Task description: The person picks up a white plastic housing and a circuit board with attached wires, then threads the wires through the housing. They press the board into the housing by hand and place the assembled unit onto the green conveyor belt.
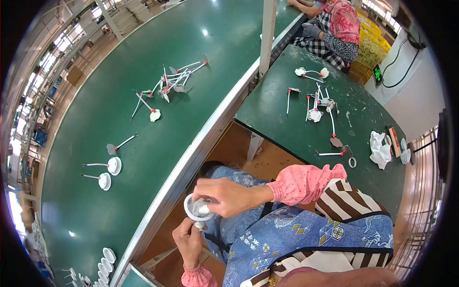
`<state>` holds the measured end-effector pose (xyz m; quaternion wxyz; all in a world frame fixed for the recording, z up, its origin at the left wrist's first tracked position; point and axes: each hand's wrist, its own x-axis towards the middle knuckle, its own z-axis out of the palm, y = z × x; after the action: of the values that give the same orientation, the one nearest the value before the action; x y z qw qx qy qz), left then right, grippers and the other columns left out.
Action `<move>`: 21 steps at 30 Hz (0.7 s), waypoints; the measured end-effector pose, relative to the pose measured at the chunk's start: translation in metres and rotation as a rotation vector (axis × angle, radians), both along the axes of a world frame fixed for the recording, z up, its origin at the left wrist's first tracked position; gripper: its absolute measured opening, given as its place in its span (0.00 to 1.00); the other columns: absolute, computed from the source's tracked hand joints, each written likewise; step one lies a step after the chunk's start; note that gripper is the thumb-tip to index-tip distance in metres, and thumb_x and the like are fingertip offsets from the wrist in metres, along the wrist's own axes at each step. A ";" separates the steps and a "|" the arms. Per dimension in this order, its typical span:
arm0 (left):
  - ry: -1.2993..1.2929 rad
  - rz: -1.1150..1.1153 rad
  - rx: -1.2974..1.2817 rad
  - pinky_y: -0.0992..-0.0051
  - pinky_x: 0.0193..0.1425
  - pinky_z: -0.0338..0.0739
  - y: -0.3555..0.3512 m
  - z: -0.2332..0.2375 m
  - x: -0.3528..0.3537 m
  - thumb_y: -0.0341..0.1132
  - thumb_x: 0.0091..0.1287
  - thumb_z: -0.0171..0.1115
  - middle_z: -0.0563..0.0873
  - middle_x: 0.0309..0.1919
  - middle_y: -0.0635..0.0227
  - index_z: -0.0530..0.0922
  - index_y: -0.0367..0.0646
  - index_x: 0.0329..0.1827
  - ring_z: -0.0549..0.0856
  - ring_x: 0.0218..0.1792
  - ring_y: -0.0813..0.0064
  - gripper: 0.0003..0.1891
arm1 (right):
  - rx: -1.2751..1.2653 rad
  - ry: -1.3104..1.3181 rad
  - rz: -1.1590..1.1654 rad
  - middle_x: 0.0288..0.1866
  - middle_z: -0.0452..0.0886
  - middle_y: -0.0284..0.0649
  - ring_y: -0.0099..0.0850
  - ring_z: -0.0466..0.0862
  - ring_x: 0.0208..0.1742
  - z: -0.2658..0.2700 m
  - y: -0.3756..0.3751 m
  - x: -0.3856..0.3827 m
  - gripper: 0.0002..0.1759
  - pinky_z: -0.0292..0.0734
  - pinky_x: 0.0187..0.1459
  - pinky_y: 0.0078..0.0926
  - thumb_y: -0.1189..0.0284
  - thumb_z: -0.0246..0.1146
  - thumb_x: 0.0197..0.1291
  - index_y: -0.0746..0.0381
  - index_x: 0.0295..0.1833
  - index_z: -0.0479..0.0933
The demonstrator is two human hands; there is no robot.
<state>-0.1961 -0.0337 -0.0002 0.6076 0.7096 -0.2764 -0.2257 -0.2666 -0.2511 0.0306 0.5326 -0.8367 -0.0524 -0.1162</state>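
My left hand [188, 240] pinches a white round lamp housing [188, 206] from below, in front of my apron. At the housing's lower edge, by the left fingertips, a small pale stub [200, 225] sticks out. From above, my right hand [227, 196] bends over the rim, its fingers closed and reaching into the round opening. A small white piece [204, 209] shows at those fingertips, partly hidden by them. Both hands are over my lap, between the green conveyor belt [158, 143] and the green side table [272, 105].
Wired lamp parts [167, 86] lie in a heap on the belt, near two white round lamps [114, 166]. White housings [106, 265] line up at the lower left. More wired parts [318, 107] and crumpled paper [380, 149] lie on the side table. A metal rail [191, 165] edges the belt. Another person [330, 33] sits beyond.
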 end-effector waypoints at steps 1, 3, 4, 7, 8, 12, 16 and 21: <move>0.022 -0.004 0.004 0.78 0.32 0.74 0.002 0.002 -0.001 0.23 0.69 0.61 0.88 0.29 0.68 0.85 0.32 0.42 0.82 0.28 0.81 0.06 | -0.064 -0.106 0.003 0.52 0.78 0.50 0.51 0.81 0.50 0.008 -0.005 -0.001 0.25 0.77 0.51 0.45 0.78 0.70 0.50 0.62 0.57 0.76; -0.069 -0.045 0.110 0.76 0.32 0.74 -0.001 0.020 -0.002 0.24 0.67 0.61 0.87 0.28 0.65 0.85 0.33 0.42 0.82 0.27 0.78 0.06 | -0.165 -0.308 0.056 0.61 0.74 0.53 0.54 0.77 0.59 0.028 -0.012 -0.001 0.37 0.75 0.58 0.47 0.76 0.72 0.47 0.58 0.67 0.74; -0.096 -0.037 0.182 0.75 0.32 0.75 -0.002 0.029 -0.003 0.24 0.66 0.61 0.87 0.27 0.64 0.85 0.33 0.43 0.82 0.27 0.77 0.07 | -0.228 -0.276 0.125 0.64 0.71 0.53 0.56 0.74 0.63 0.030 -0.013 0.001 0.42 0.73 0.62 0.50 0.76 0.73 0.45 0.56 0.71 0.71; -0.175 -0.078 0.196 0.66 0.34 0.78 -0.009 0.040 -0.011 0.25 0.63 0.60 0.86 0.28 0.53 0.86 0.37 0.43 0.87 0.28 0.58 0.09 | -0.281 -0.183 0.320 0.70 0.69 0.55 0.57 0.73 0.67 0.017 -0.006 0.007 0.47 0.73 0.65 0.48 0.75 0.77 0.41 0.57 0.73 0.70; -0.180 -0.086 0.174 0.66 0.35 0.79 -0.007 0.036 -0.011 0.25 0.63 0.60 0.86 0.27 0.52 0.85 0.38 0.43 0.88 0.28 0.57 0.09 | -0.175 -0.130 0.358 0.65 0.74 0.52 0.53 0.78 0.63 0.012 -0.004 0.011 0.41 0.76 0.62 0.45 0.76 0.77 0.41 0.59 0.67 0.74; 0.041 -0.114 0.031 0.72 0.33 0.78 0.001 0.035 -0.013 0.22 0.69 0.57 0.86 0.25 0.62 0.86 0.37 0.44 0.86 0.27 0.73 0.09 | -0.057 -0.025 0.395 0.53 0.79 0.45 0.47 0.81 0.56 0.015 -0.001 0.015 0.31 0.78 0.56 0.41 0.79 0.76 0.41 0.63 0.56 0.78; 0.074 -0.149 0.011 0.77 0.31 0.75 0.014 0.033 -0.013 0.23 0.74 0.59 0.85 0.26 0.69 0.86 0.35 0.45 0.81 0.28 0.83 0.07 | 0.034 0.027 0.429 0.49 0.81 0.42 0.42 0.82 0.53 0.017 0.005 0.017 0.27 0.77 0.57 0.37 0.79 0.75 0.40 0.63 0.51 0.80; 0.120 -0.073 -0.034 0.74 0.30 0.75 0.019 0.030 -0.023 0.22 0.70 0.57 0.83 0.22 0.66 0.87 0.39 0.45 0.81 0.23 0.79 0.10 | 0.163 0.195 0.427 0.50 0.82 0.39 0.36 0.82 0.52 0.014 0.009 0.017 0.27 0.76 0.58 0.33 0.79 0.74 0.39 0.62 0.51 0.81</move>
<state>-0.2187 -0.0145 0.0301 0.6265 0.6738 -0.2690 -0.2849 -0.2492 -0.2421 0.0448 0.6132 -0.7683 -0.1669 0.0764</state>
